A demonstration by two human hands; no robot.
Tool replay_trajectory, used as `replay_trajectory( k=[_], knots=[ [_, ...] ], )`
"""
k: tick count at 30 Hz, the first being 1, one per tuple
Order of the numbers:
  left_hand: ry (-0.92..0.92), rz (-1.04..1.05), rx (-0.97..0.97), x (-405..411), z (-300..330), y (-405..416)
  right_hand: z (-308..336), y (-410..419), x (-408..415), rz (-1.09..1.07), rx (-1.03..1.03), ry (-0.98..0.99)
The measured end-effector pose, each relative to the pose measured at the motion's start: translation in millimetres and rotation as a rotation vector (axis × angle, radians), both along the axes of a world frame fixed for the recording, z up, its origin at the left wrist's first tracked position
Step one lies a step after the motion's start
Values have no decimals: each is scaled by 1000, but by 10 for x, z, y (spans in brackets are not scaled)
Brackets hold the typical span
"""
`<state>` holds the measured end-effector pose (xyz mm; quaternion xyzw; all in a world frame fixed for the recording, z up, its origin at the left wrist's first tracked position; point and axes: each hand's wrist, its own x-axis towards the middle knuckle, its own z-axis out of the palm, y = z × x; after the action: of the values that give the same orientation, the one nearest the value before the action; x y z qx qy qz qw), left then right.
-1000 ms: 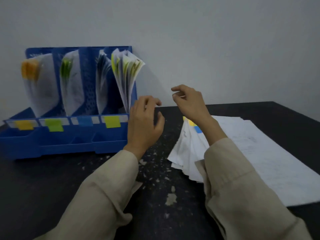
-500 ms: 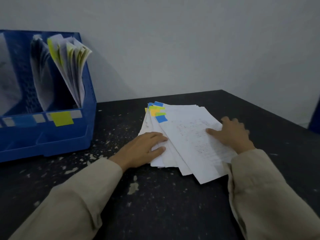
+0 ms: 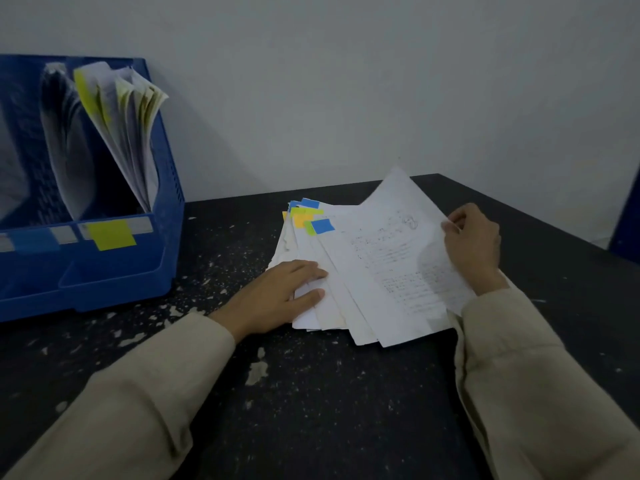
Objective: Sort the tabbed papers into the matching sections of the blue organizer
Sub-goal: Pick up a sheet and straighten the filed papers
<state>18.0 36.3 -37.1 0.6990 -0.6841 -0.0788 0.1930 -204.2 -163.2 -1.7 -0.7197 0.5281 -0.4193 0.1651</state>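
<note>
From the head view, the stack of tabbed papers (image 3: pixel 346 271) lay fanned near the table's (image 3: pixel 311 393) far edge, so its coloured tabs showed; the left hand (image 3: pixel 277 296) pressed flat on the stack's near left corner, fingers straight, probably to stop it sliding; the right hand (image 3: pixel 472 242) pinched the right edge of the top sheet (image 3: pixel 391 244), blue-tabbed, curling it up to peel it free; the blue organizer (image 3: pixel 114 271) stood at the far left edge, partly filled.
</note>
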Motion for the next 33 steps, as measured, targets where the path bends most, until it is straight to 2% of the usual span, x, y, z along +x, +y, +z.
replay_trajectory(
  k=[2, 4, 7, 11, 16, 21, 29, 33],
  knots=[
    [29, 23, -26, 1, 21, 6, 14, 28, 32, 81, -13, -118],
    [105, 87, -142, 14, 72, 6, 47, 64, 83, 158, -8, -258],
    [325, 163, -321, 63, 229, 14, 65, 124, 214, 240, 14, -431],
    [572, 80, -337, 128, 537, 89, 138, 309, 480, 343, 43, -637],
    [547, 147, -525, 332, 916, 321, 389, 646, 804, 486, 88, -862],
    [459, 262, -685, 641, 1237, 682, 665, 1038, 1147, 709, 140, -848],
    [261, 577, -971, 1019, 1584, 1569, 908, 1671, 1973, 1061, 83, -634],
    [188, 754, -1050, 1134, 1580, 1990, 953, 1997, 2411, 1221, 132, -560]
  ],
)
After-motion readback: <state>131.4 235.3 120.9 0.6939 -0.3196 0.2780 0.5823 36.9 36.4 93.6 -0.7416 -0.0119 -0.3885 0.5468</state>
